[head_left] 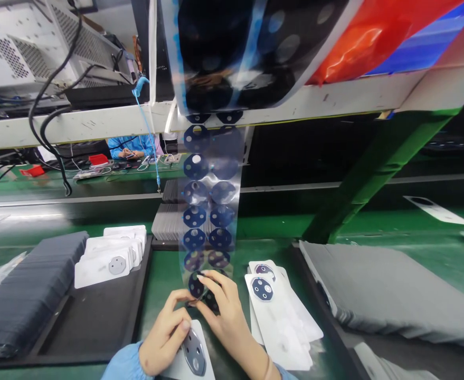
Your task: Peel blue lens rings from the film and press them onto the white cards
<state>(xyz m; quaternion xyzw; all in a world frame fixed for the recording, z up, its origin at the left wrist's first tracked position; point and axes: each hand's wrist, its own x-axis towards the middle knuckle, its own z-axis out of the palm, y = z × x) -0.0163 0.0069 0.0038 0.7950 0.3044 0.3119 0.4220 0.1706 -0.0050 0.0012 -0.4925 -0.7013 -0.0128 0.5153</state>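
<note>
Two hands meet at the foot of a hanging film strip over a green table

The left hand [162, 338] lies over a white panel [208, 364] with a dark octagonal disc [195, 352] set in its face; the thumb is clamped down on the panel while the index finger stretches forward. The right hand [227, 316] reaches across to the lower end of the clear film strip [210, 211], index and thumb slightly apart over a dark sticker [196, 285]; whether they pinch it, I cannot tell. The fingertips of both hands meet at the strip's lower left edge.

The strip carries dark stickers in two columns and hangs in front of a white shelf beam [97, 126]. On the green table [271, 245], just right of the right hand, loosely fanned white panels [283, 332] lie overlapping. To the left, a black tray [97, 322] holds a long row of dark grey panels [29, 290] and a few overlapping white ones. To the right, another tray holds light grey panels [398, 290].

Black cables [44, 113] and a coiled blue cord [139, 87] hang at upper left. Beyond the beam, a co-worker in a blue sleeve [123, 145] sits near red bins [98, 159]. A green post [382, 174] slants at right, below red plastic [366, 42].
</note>
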